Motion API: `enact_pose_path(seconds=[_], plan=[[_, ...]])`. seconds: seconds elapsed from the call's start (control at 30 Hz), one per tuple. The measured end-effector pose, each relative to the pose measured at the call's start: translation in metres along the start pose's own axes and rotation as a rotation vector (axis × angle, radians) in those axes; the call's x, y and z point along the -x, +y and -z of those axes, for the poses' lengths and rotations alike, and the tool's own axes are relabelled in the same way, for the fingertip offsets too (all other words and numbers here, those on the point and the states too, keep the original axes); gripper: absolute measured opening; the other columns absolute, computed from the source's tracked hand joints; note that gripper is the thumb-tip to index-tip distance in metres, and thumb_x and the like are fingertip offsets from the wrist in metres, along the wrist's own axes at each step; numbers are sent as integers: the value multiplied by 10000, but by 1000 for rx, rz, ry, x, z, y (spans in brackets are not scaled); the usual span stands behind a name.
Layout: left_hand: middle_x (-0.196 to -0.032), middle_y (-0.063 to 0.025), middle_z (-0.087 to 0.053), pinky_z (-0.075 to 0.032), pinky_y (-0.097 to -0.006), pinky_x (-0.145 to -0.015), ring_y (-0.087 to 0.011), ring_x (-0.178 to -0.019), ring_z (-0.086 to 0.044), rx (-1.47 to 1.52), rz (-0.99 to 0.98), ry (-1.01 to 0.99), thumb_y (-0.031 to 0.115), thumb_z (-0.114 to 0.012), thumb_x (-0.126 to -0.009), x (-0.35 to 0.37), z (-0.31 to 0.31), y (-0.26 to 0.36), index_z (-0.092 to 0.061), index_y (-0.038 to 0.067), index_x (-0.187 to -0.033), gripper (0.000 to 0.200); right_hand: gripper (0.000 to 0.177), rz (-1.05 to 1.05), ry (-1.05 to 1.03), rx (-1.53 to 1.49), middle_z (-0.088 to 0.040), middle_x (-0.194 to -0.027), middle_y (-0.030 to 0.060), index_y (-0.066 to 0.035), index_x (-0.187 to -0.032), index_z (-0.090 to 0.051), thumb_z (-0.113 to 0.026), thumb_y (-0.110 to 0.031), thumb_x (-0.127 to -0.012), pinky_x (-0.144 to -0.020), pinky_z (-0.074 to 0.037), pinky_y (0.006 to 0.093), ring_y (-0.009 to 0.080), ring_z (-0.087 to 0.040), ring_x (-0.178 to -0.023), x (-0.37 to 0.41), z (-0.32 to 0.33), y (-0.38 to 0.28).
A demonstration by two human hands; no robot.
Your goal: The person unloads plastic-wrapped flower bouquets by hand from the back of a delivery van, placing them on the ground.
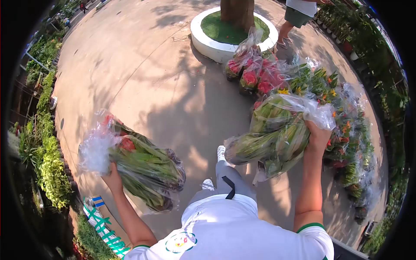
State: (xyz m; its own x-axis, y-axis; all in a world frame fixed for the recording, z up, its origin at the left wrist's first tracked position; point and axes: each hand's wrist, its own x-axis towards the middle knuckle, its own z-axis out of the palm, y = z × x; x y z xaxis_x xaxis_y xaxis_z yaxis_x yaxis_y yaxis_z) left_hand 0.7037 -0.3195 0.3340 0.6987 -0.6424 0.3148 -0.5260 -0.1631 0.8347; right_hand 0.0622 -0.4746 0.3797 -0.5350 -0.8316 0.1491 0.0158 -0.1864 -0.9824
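Note:
My left hand [112, 177] is closed on the gathered plastic of a bundle of wrapped plants [147, 167], which hangs tilted at my left side. Long green leaves and a few red blooms show through that wrap. On the other side, my right hand [318, 135] grips the bunched top of a second bundle of plastic-wrapped leafy plants [277, 145]. Its leaves are broad and green, and it hangs in front of the plants on the ground. Fingers of both hands are partly hidden by the plastic.
Wrapped pink-red flowers [264, 78] and orange-flowered plants [342, 125] stand along the right. Ahead is a white round planter [208, 45] around a tree trunk [237, 15]. A person [298, 17] stands beyond it. Green shrubs [54, 177] and a green-taped package [102, 223] lie left.

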Motion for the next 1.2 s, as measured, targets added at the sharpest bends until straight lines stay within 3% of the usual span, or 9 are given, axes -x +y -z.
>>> enact_pose_path(seconds=[0.27,0.43,0.57,0.73,0.77,0.9,1.03,1.17,1.2], plan=[[-1142,-111,-648,-483,-308,-907,-183,-1006,-612,164,39,-37,61,-644,-933,-146,-126,13,-597,-78,-1188,295,422,-87,-282,-85,-626,-983,-6,-62,-1074,-627,-816,-78,-697,-811,-472,294,113,-584,-899,-62,-126,50],[-1168,-123,-647,-451,-333,-959,-217,-1067,-598,6,-67,-162,125,-671,-933,-259,-285,6,-588,-79,-1200,347,304,-78,-285,-92,-654,-903,2,-35,-957,-639,-794,-33,-695,-764,-476,258,85,-592,-820,-138,-222,98],[-1189,-138,-650,-436,-365,-986,-256,-1102,-595,-104,-193,-247,144,-694,-915,-282,-383,21,-595,-71,-1205,374,289,-122,-249,-99,-634,-892,-8,-36,-968,-636,-781,-32,-717,-738,-473,254,84,-583,-798,-168,-259,144],[-1199,-162,-649,-435,-382,-989,-273,-1113,-596,-14,13,-417,123,-686,-908,-317,-516,-40,-589,-71,-1223,382,264,-278,-298,-25,-622,-889,-16,-49,-962,-626,-758,-27,-734,-731,-471,261,77,-569,-805,-210,-326,228],[-1195,-169,-653,-440,-383,-981,-281,-1111,-604,-88,-121,-419,101,-686,-896,-321,-542,-55,-596,-66,-1212,369,257,-298,-315,-34,-620,-889,-18,-52,-958,-625,-753,-26,-738,-729,-471,264,77,-567,-806,-216,-338,245],[-1223,-192,-649,-419,-406,-1013,-327,-1156,-593,-271,-196,-508,125,-685,-884,-309,-638,-65,-610,-36,-1212,373,267,-192,-458,233,-650,-867,36,-29,-980,-610,-752,-47,-755,-735,-499,291,107,-606,-792,-233,-343,329],[-1250,-192,-639,-390,-431,-1050,-356,-1201,-560,-257,-182,-630,220,-663,-897,-305,-704,-86,-618,1,-1221,395,330,-176,-566,499,-686,-952,133,-50,-1060,-604,-741,-52,-759,-807,-519,343,266,-689,-865,-255,-349,386],[-1231,-181,-643,-394,-495,-1023,-377,-1186,-554,-306,-399,-663,231,-654,-865,-272,-750,-142,-646,49,-1191,374,540,-119,-239,749,-649,-1152,143,-103,-1180,-594,-815,-96,-688,-940,-480,440,377,-610,-1093,-254,-327,484],[-1268,-194,-612,-378,-529,-1023,-415,-1209,-512,-141,-238,-779,212,-647,-837,-271,-751,-154,-629,35,-1187,392,626,-110,-203,786,-621,-1208,145,-116,-1246,-580,-835,-119,-674,-971,-461,454,378,-570,-1153,-262,-330,483]])
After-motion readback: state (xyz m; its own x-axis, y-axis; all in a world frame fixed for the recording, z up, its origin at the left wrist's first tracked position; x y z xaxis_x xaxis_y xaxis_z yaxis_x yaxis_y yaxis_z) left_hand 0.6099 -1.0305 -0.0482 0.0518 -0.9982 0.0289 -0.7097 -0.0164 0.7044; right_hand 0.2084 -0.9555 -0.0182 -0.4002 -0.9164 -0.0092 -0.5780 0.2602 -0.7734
